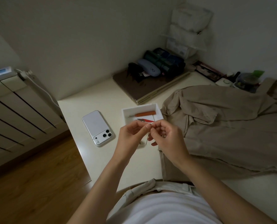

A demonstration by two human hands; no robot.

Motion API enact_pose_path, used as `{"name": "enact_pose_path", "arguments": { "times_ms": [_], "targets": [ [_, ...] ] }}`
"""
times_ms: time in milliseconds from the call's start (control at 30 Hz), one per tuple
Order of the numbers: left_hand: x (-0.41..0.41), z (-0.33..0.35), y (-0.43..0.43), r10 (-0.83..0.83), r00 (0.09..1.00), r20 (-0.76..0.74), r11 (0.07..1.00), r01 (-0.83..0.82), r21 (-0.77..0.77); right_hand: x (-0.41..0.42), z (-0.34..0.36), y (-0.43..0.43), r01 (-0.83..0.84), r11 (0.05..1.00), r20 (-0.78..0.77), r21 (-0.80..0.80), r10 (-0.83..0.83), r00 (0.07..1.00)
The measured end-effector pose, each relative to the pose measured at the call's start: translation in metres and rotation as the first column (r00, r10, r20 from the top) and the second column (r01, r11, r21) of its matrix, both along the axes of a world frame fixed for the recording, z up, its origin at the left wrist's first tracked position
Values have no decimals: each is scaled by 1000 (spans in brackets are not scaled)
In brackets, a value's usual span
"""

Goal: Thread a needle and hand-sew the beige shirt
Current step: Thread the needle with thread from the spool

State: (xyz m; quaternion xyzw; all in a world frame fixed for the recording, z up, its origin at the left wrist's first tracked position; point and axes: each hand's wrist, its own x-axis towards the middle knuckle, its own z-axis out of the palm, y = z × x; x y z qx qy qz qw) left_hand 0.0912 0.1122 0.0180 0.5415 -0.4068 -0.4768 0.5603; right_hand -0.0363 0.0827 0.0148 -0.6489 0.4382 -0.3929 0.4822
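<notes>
The beige shirt (223, 126) lies crumpled over the right half of the white table (92, 104). My left hand (132, 135) and my right hand (165, 138) meet above the table's middle, fingertips almost touching. A thin needle (147, 138) hangs down between them, pinched at its top by my left thumb and forefinger. My right fingers pinch close beside the needle's top; the thread itself is too fine to see. Behind my hands stands a small white box (126, 113) holding an orange-handled seam ripper (144, 113) and red-handled snips (145, 120).
A white phone (98, 127) lies face down left of the box. A brown board (134, 84) with glasses cases and pouches sits at the back. Jars and clutter fill the far right corner. A radiator (13, 113) stands left; the table's left edge drops to wood floor.
</notes>
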Motion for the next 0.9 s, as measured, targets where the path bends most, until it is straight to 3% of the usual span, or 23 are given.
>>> {"name": "enact_pose_path", "arguments": {
  "times_ms": [100, 333, 600, 667, 833, 900],
  "targets": [
    [2, 0, -1, 15, 1000, 11, 999, -16, 34, 0, -1, -1, -17, 1000, -32, -15, 17, 999],
    [0, -4, -5, -2, 982, 189, 996, -14, 83, -2, -5, -4, -28, 999, -95, -32, 25, 995],
    [4, -7, -5, 24, 973, 230, 994, -48, 102, -4, -9, -7, -54, 997, -135, -51, 47, 990],
    [5, -5, -6, 64, 981, 185, 989, -87, 121, -4, -13, -9, -70, 995, -151, -70, 59, 987],
    [8, -1, -5, 45, 991, -125, 994, -31, 106, -4, -20, -15, -104, 992, -166, -66, 92, 982],
    [11, -2, -5, 32, 997, -70, 997, -27, 77, -4, -20, -16, -128, 991, -173, -49, 117, 978]
  ]
}}
